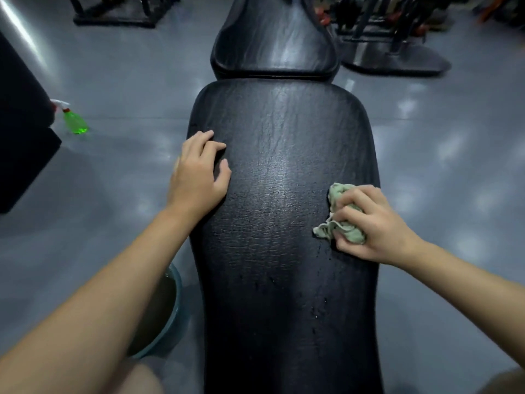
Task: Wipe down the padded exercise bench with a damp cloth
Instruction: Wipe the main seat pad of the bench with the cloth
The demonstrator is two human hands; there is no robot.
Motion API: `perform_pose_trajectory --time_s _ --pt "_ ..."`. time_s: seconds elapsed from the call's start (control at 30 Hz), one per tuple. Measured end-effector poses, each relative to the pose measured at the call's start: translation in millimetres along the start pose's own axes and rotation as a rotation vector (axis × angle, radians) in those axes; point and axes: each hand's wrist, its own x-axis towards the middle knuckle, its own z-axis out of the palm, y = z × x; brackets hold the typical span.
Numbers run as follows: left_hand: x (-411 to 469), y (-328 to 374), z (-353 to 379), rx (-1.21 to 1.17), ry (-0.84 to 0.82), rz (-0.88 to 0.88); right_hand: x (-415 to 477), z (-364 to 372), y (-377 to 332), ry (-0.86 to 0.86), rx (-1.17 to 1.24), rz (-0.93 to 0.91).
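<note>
The black padded bench (281,155) runs away from me down the middle of the view, with a second pad (274,38) beyond it. My right hand (372,223) grips a bunched pale green cloth (339,214) and holds it against the bench's right edge. Water drops glisten on the pad below the cloth. My left hand (199,172) rests on the bench's left edge with its fingers loosely bent, holding nothing.
A basin of murky water (167,308) stands on the grey floor left of the bench, partly behind my left arm. A green spray bottle (72,120) stands further left beside a black block (22,132). Equipment bases (397,61) sit at the back.
</note>
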Motion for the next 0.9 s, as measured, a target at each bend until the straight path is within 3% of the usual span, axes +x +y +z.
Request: perform_pose_trajectory --time_s 0.2,0.63,0.77,0.9 --pt "-0.4 -11.1 -8.8 -0.034 -0.042 0.043 3.4 0.4 -9.5 0.015 -0.009 -0.049" --pt "-18.6 -44.8 -40.0 0.081 -0.180 0.242 141.1 93.3 -162.5 -0.111 0.075 -0.256" --pt "-19.5 -50.6 -53.5 0.108 -0.163 0.231 136.0 85.4 -145.4 -0.108 0.101 -0.315" --pt "-8.6 -33.4 -35.1 0.155 -0.004 0.390 96.2 55.2 -91.3 -0.116 0.111 -0.242"
